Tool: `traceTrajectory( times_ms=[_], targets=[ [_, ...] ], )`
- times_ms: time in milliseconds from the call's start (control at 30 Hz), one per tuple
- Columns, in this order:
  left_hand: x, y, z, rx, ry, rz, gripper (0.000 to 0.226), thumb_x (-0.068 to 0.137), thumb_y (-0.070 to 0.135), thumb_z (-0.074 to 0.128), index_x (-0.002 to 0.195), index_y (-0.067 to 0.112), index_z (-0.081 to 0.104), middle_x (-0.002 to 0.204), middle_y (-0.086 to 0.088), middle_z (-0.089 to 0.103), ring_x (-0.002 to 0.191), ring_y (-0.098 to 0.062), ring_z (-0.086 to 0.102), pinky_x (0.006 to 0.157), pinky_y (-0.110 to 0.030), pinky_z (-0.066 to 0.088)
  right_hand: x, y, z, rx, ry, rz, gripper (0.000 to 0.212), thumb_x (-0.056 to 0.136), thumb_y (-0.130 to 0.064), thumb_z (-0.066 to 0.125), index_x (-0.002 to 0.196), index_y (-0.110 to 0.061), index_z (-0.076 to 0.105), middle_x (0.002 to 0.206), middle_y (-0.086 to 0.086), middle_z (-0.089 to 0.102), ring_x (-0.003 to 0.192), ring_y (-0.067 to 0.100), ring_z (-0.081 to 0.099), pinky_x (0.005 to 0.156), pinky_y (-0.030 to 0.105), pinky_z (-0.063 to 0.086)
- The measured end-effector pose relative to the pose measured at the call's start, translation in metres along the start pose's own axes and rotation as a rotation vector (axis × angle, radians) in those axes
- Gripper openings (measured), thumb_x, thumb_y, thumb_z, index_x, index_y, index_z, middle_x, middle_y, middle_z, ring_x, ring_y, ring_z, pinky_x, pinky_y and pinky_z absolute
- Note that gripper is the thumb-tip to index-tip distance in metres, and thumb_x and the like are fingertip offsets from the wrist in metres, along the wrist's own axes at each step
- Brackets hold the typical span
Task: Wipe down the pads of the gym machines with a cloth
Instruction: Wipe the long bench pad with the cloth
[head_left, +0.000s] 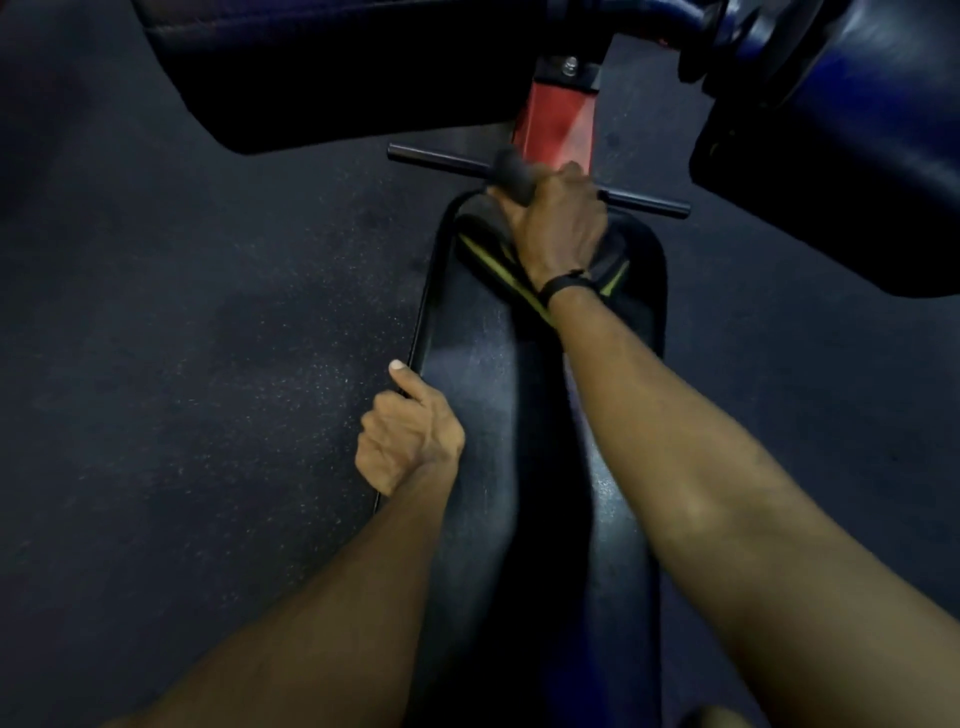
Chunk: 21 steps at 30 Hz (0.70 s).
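A long black bench pad (467, 332) runs away from me down the middle of the view. My right hand (558, 223) is at the pad's far end and grips a dark cloth (485, 249) with a yellow-green stripe, bunched under and in front of the fingers. My left hand (410, 431) holds the pad's left edge, thumb lying along the rim and fingers curled under it. A black band sits on my right wrist.
A black crossbar (436, 158) and a red frame post (558, 122) stand just beyond the pad's far end. A large black pad (322, 67) hangs over the upper left. A dark blue machine part (852, 130) fills the upper right. Speckled rubber floor (182, 338) surrounds the bench.
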<state>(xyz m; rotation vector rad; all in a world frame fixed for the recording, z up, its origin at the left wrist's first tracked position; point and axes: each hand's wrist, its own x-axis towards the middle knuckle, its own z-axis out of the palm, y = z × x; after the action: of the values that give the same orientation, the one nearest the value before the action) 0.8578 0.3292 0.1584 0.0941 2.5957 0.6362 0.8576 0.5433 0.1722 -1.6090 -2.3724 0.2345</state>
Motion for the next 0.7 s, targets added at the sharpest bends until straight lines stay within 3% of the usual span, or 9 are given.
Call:
traceTrajectory(
  times_ms=[133, 233, 367, 500, 600, 700],
  targets=[
    [0.001, 0.0, 0.001, 0.015, -0.004, -0.006, 0.073, 0.106, 0.053, 0.016, 0.109, 0.0, 0.067, 0.113, -0.021, 0.067, 0.103, -0.038, 0.062, 0.091, -0.046, 0.042, -0.01, 0.048, -0.009, 0.044, 0.066, 0.201, 0.059, 0.088, -0.066, 0.056, 0.125, -0.02, 0.064, 0.125, 0.012, 0.062, 0.12, 0.033, 0.054, 0.094, 0.042, 0.042],
    [0.0, 0.001, 0.0, 0.005, -0.006, -0.009, 0.073, 0.106, 0.052, 0.017, 0.109, -0.001, 0.067, 0.112, -0.021, 0.067, 0.103, -0.038, 0.062, 0.091, -0.046, 0.042, -0.047, 0.065, -0.008, -0.046, 0.174, 0.225, 0.06, 0.086, -0.068, 0.052, 0.121, -0.022, 0.068, 0.116, 0.011, 0.064, 0.113, 0.034, 0.054, 0.09, 0.045, 0.04],
    [0.001, 0.001, -0.001, 0.009, 0.004, -0.002, 0.074, 0.106, 0.053, 0.016, 0.102, 0.0, 0.068, 0.108, -0.021, 0.068, 0.1, -0.038, 0.063, 0.086, -0.046, 0.042, -0.124, 0.077, -0.023, -0.057, 0.183, 0.301, 0.057, 0.089, -0.066, 0.054, 0.122, -0.021, 0.066, 0.111, 0.013, 0.059, 0.106, 0.034, 0.05, 0.082, 0.045, 0.035],
    [0.001, -0.001, 0.002, 0.006, 0.008, 0.006, 0.076, 0.106, 0.054, 0.016, 0.101, -0.001, 0.068, 0.106, -0.022, 0.068, 0.098, -0.039, 0.063, 0.086, -0.047, 0.044, -0.185, 0.08, -0.034, -0.006, 0.096, 0.446, 0.066, 0.088, -0.071, 0.053, 0.138, -0.027, 0.051, 0.128, 0.013, 0.047, 0.116, 0.034, 0.044, 0.088, 0.053, 0.042],
    [0.004, -0.002, 0.005, 0.008, 0.029, 0.008, 0.077, 0.105, 0.055, 0.015, 0.097, 0.0, 0.068, 0.103, -0.022, 0.068, 0.095, -0.039, 0.063, 0.085, -0.047, 0.044, -0.151, 0.083, -0.025, 0.018, 0.067, 0.477, 0.067, 0.092, -0.071, 0.044, 0.146, -0.03, 0.042, 0.136, 0.017, 0.043, 0.119, 0.038, 0.048, 0.089, 0.054, 0.046],
    [0.004, -0.002, 0.004, 0.005, 0.014, 0.002, 0.077, 0.105, 0.055, 0.015, 0.102, -0.002, 0.067, 0.108, -0.023, 0.067, 0.099, -0.04, 0.062, 0.087, -0.047, 0.043, -0.063, 0.09, -0.014, 0.047, 0.045, 0.52, 0.063, 0.098, -0.064, 0.039, 0.15, -0.027, 0.039, 0.149, 0.022, 0.039, 0.129, 0.042, 0.048, 0.1, 0.05, 0.042]
  ],
)
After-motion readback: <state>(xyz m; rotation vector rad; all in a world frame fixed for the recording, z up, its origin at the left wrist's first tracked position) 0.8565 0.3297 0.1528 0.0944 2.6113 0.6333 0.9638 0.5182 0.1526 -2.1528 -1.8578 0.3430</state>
